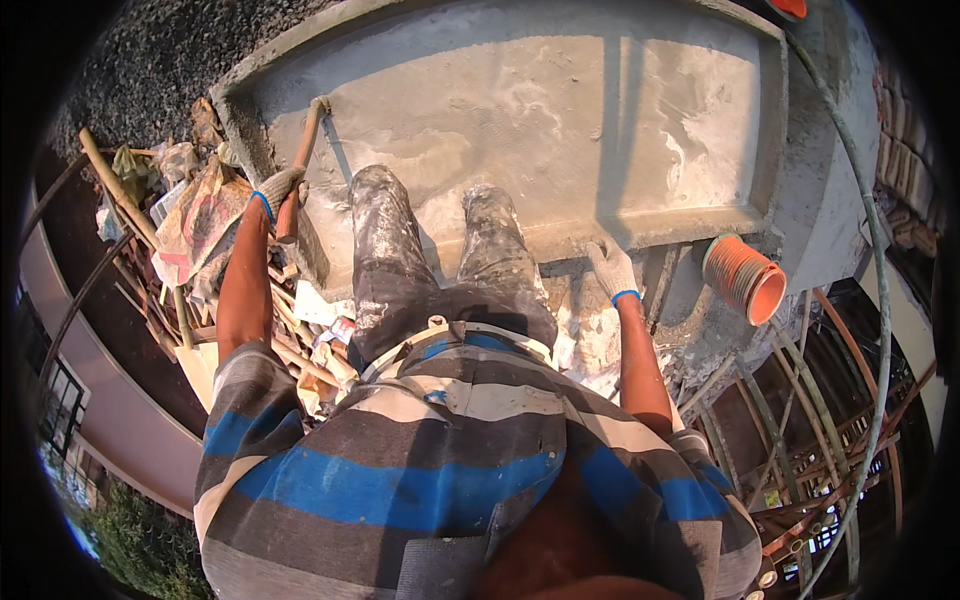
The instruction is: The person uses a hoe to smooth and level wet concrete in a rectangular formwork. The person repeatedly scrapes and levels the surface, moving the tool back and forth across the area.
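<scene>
Wooden-handled tool (308, 140): long axis toward concrete basin's (480, 110) far edge | left hand (279, 188): gripping it | right hand (611, 270): near edge, closure cannot be told | orange pipe (736, 275): near-right corner | debris (205, 225): left edge

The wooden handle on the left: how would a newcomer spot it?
Find the rimmed grey concrete slab, then its left part, near the gloved left hand. The wooden handle slants there, orange-brown; unlike the loose sticks farther left, it is in that hand's grip.

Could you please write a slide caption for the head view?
Left gloved hand grips a wooden handle; right gloved hand at the concrete rim, near an orange ribbed pipe.
</scene>
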`<act>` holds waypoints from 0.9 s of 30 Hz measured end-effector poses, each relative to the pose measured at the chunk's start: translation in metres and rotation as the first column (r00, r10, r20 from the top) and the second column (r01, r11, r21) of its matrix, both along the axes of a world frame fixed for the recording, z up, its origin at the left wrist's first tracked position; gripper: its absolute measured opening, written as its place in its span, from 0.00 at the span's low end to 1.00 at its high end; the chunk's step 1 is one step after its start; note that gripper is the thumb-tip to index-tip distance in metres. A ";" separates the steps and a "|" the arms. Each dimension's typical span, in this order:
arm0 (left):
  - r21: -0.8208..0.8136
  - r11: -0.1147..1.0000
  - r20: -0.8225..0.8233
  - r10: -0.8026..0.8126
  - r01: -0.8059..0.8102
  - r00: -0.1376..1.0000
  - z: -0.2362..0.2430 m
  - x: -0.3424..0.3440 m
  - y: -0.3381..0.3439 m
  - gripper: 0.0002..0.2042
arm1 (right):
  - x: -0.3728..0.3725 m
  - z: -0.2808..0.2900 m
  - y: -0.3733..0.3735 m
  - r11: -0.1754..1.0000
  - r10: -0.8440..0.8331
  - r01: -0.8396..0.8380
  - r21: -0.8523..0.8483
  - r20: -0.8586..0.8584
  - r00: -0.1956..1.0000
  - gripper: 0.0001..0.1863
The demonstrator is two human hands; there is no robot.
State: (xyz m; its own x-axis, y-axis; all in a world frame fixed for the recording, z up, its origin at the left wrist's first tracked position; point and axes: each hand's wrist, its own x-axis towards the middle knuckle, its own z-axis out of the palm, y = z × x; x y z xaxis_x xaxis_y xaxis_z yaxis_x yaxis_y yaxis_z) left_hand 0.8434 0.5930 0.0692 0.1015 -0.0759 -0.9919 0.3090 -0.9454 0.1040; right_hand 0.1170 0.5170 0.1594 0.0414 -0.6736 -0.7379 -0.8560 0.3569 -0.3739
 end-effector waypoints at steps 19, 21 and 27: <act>0.075 0.997 0.102 -0.026 0.018 0.994 -0.010 -0.017 0.026 0.19 | 0.001 0.067 -0.034 0.960 -0.260 0.259 -0.104 0.004 0.966 0.27; 0.093 0.988 0.136 0.112 -0.125 0.984 -0.041 0.008 0.052 0.21 | 0.029 0.078 -0.011 0.975 -0.196 0.201 -0.091 0.059 0.979 0.25; 0.156 0.979 0.184 0.105 -0.135 0.977 -0.087 -0.043 0.021 0.25 | -0.004 0.118 0.087 0.954 -0.053 0.147 0.261 -0.337 0.940 0.22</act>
